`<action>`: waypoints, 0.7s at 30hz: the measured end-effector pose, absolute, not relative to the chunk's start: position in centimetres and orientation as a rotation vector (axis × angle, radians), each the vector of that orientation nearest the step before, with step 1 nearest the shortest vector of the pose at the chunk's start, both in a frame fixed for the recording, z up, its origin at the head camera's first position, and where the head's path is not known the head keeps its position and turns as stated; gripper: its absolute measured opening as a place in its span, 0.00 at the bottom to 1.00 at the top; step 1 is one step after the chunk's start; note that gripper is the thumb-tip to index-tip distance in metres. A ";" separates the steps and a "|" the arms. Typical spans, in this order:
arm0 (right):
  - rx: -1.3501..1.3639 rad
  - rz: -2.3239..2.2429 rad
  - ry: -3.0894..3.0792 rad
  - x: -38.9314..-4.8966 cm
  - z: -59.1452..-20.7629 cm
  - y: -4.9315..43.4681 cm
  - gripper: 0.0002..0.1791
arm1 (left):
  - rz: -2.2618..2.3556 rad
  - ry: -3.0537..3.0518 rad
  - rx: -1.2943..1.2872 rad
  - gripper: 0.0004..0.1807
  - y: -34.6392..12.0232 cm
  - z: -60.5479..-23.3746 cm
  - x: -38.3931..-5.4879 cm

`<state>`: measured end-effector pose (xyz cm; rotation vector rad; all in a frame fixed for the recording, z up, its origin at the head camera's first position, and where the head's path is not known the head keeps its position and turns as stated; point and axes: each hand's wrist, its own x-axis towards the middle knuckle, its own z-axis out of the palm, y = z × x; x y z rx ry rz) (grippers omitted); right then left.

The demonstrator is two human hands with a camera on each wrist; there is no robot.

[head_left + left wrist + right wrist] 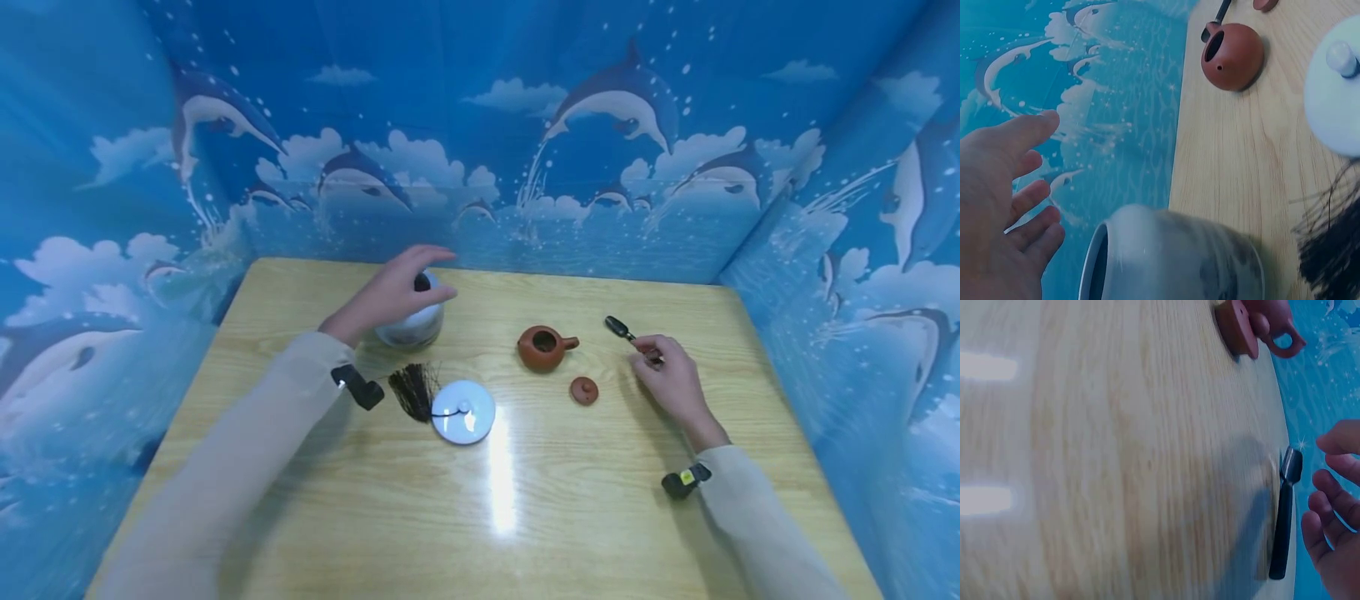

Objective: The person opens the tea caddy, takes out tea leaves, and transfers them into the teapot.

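My left hand [393,287] hovers over a white jar [416,332] with dark markings, its thumb and fingers spread apart and holding nothing. The left wrist view shows the jar [1166,256] uncovered, with the fingers beside its mouth. On the right, my right hand [672,382] is above a small dark tea scoop [618,326] and hides part of its handle in the head view. From the right wrist, the tea scoop [1282,519] lies on the table, apart from the loosely bent fingers [1316,537].
A brown clay teapot [540,361] stands uncovered mid-table, its small lid [584,390] in front of it. Left of them lies a round white lid [468,425] with a black tassel [412,392]. Dolphin-print curtains [480,108] enclose the wooden table [390,517] at the back and sides.
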<state>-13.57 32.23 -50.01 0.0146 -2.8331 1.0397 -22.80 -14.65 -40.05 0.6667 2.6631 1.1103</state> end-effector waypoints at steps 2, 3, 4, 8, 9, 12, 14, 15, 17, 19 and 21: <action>0.041 1.079 -2.848 -13.5 -49.8 31.7 0.18 | 1.119 2.643 0.681 0.36 -14.1 -40.1 -22.8; 0.056 1.091 -2.859 -13.4 -49.7 31.4 0.18 | 1.122 2.633 0.689 0.36 -13.8 -40.1 -22.8; 0.069 1.101 -2.867 -13.4 -49.7 31.2 0.18 | 1.124 2.622 0.698 0.36 -13.5 -40.2 -22.9; 0.107 1.124 -2.909 -13.3 -49.8 30.3 0.19 | 1.134 2.584 0.711 0.37 -12.4 -40.6 -23.1; 0.113 1.118 -2.919 -13.3 -49.9 30.1 0.19 | 1.132 2.577 0.716 0.37 -12.1 -40.6 -23.1; 0.135 1.118 -2.941 -13.4 -50.1 29.7 0.20 | 1.128 2.553 0.724 0.38 -11.3 -40.7 -23.1; 0.156 1.121 -2.956 -13.4 -50.4 29.5 0.20 | 1.125 2.540 0.734 0.37 -10.9 -40.7 -23.0; 0.170 1.124 -2.960 -13.4 -50.5 29.3 0.21 | 1.136 2.526 0.737 0.37 -10.6 -40.7 -22.9; 0.198 1.135 -2.972 -13.3 -50.6 29.1 0.21 | 1.151 2.504 0.739 0.38 -10.2 -40.9 -22.8; 0.222 1.137 -2.982 -13.2 -50.7 28.9 0.21 | 1.161 2.484 0.743 0.38 -9.8 -41.0 -22.8; 0.237 1.135 -2.994 -13.1 -50.8 28.8 0.21 | 1.159 2.466 0.754 0.38 -9.4 -41.3 -22.8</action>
